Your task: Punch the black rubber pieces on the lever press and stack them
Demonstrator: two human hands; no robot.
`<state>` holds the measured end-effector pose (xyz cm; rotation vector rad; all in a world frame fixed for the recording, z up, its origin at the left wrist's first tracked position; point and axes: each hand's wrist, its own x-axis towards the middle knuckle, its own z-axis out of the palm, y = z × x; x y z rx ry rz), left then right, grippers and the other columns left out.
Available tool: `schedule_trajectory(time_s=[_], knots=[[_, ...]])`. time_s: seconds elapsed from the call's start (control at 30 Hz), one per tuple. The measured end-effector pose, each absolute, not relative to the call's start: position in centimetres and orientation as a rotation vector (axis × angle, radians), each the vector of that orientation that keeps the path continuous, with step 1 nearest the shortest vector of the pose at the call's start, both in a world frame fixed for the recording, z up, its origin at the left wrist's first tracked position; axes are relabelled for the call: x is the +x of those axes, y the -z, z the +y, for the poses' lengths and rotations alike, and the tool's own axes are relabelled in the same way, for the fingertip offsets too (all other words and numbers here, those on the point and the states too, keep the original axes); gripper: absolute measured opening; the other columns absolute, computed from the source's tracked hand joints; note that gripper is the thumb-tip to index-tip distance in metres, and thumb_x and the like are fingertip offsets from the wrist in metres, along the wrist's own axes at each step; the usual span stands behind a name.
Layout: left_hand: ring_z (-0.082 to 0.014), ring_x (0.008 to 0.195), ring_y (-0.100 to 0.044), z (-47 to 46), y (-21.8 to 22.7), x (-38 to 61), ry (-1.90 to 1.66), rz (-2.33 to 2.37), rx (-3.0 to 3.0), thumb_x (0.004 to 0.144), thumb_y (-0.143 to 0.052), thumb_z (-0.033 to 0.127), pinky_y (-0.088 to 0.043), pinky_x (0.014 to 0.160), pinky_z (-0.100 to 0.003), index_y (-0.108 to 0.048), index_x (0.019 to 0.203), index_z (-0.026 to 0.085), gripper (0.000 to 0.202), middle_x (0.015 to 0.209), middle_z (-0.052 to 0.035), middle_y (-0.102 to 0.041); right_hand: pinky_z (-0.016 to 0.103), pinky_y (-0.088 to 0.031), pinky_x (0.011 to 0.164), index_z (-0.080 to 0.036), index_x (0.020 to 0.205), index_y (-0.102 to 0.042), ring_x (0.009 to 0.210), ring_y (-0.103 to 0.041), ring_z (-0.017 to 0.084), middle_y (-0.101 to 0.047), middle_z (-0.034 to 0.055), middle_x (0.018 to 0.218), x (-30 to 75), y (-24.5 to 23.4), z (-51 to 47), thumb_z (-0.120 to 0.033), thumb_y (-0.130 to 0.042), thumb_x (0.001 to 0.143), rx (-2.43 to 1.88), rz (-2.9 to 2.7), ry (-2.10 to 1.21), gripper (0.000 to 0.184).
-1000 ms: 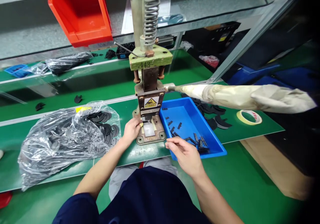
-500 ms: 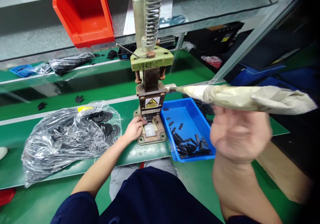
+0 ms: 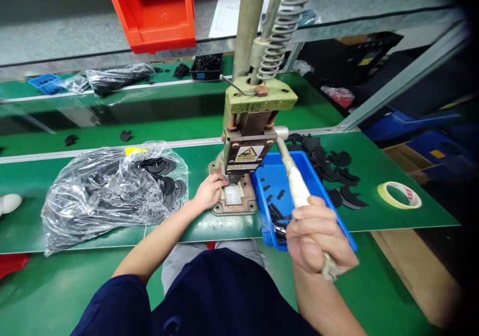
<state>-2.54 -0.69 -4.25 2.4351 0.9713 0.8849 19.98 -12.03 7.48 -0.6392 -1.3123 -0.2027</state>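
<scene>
My right hand (image 3: 320, 236) is wrapped round the taped lever handle (image 3: 298, 188) of a hand press (image 3: 262, 101). The handle slants down toward me from the press's right side. At the press base (image 3: 219, 207), my left hand (image 3: 209, 192) has its fingers pinched together beside the pale plate (image 3: 233, 194), just under the ram. What the fingertips hold, if anything, is hidden. Right of the base, partly behind my right hand, sits a blue tray (image 3: 264, 228) with small black parts (image 3: 276, 213) in it.
A clear plastic bag (image 3: 108, 196) of dark curved pieces lies left of the press. More black curved pieces (image 3: 318, 156) and a tape roll (image 3: 399, 195) lie to the right. An orange bin (image 3: 160, 31) stands on the metal shelf above the bench.
My right hand has gone from open beneath the raised handle to closed round it, and the handle has swung down. The ram sits lower. My left hand stays at the base; the view has shifted.
</scene>
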Motion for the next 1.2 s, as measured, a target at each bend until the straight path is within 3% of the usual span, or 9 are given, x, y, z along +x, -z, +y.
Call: schedule_trajectory(time_s=[0.1, 0.27, 0.4, 0.53, 0.7, 0.83, 1.03, 1.2], knots=[[-0.0203, 0.11, -0.06, -0.9, 4.3, -2.4, -0.879, 0.984, 2.434, 0.08, -0.042, 0.002, -0.051, 0.1, -0.036, -0.071, 0.11, 0.016, 0.044, 0.113, -0.0093, -0.065, 0.046, -0.054, 0.079, -0.02, 0.057, -0.041, 0.061, -0.06, 0.014, -0.057, -0.0065, 0.058, 19.6, -5.0, -11.9, -0.024, -0.057, 0.08, -0.642, -1.231, 0.227, 0.028], [-0.0204, 0.115, -0.059, -2.2, 4.3, -3.6, -0.863, 1.036, 2.449, 0.082, -0.045, 0.005, -0.05, 0.103, -0.036, -0.069, 0.117, 0.016, 0.043, 0.119, -0.0101, -0.065, 0.046, -0.053, 0.078, -0.02, 0.054, -0.039, 0.063, -0.061, 0.015, -0.059, -0.0042, 0.063, 19.5, -5.2, -11.7, -0.025, -0.059, 0.079, -0.585, -1.224, 0.192, 0.032], [-0.0214, 0.108, -0.062, -2.5, 3.5, -8.1, -0.799, 1.394, 2.387, 0.087, -0.048, 0.01, -0.051, 0.099, -0.038, -0.069, 0.113, 0.015, 0.034, 0.112, -0.0107, -0.068, 0.042, -0.052, 0.072, -0.022, 0.053, -0.036, 0.058, -0.058, 0.015, -0.056, -0.004, 0.058, 19.3, -5.0, -11.3, -0.028, -0.06, 0.08, -0.546, -1.158, 0.225, 0.037], [-0.0247, 0.096, -0.064, -2.1, 1.4, -13.0, -0.394, 1.925, 2.214, 0.088, -0.055, 0.017, -0.052, 0.091, -0.038, -0.072, 0.096, 0.014, 0.02, 0.097, -0.0117, -0.068, 0.047, -0.049, 0.069, -0.024, 0.053, -0.037, 0.055, -0.054, 0.018, -0.055, -0.0028, 0.055, 19.1, -4.2, -11.1, -0.03, -0.059, 0.078, -0.545, -1.109, 0.199, 0.034], [-0.028, 0.095, -0.063, -2.7, 0.4, -13.1, 0.003, 2.003, 2.248, 0.088, -0.062, 0.03, -0.051, 0.086, -0.038, -0.07, 0.098, 0.013, 0.021, 0.098, -0.0145, -0.065, 0.052, -0.049, 0.071, -0.025, 0.054, -0.041, 0.055, -0.053, 0.021, -0.055, -0.0027, 0.056, 19.1, -3.8, -11.6, -0.029, -0.059, 0.076, -0.577, -1.083, 0.16, 0.029], [-0.0293, 0.099, -0.062, -3.4, 0.8, -10.7, 0.14, 1.951, 2.368, 0.09, -0.056, 0.021, -0.05, 0.088, -0.039, -0.066, 0.108, 0.01, 0.023, 0.107, -0.0183, -0.063, 0.057, -0.05, 0.078, -0.026, 0.057, -0.046, 0.061, -0.058, 0.023, -0.06, -0.0016, 0.062, 19.5, -4.0, -12.4, -0.024, -0.059, 0.077, -0.635, -1.146, 0.093, 0.024], [-0.0287, 0.092, -0.066, -3.4, 0.8, -8.9, 0.297, 1.789, 2.525, 0.088, -0.046, 0.007, -0.051, 0.084, -0.038, -0.063, 0.117, 0.005, 0.034, 0.103, -0.0216, -0.065, 0.057, -0.054, 0.084, -0.025, 0.063, -0.05, 0.069, -0.064, 0.022, -0.065, -0.0026, 0.07, 20.4, -3.8, -13.0, -0.02, -0.06, 0.073, -0.642, -1.268, 0.052, 0.016], [-0.0282, 0.097, -0.068, -2.1, 0.6, -10.0, -0.107, 1.909, 2.305, 0.085, -0.048, 0.007, -0.053, 0.088, -0.039, -0.06, 0.125, 0.007, 0.042, 0.102, -0.0188, -0.07, 0.057, -0.056, 0.085, -0.026, 0.066, -0.053, 0.07, -0.065, 0.022, -0.066, -0.0038, 0.071, 20.9, -4.0, -13.2, -0.017, -0.062, 0.069, -0.665, -1.318, 0.031, 0.013]])
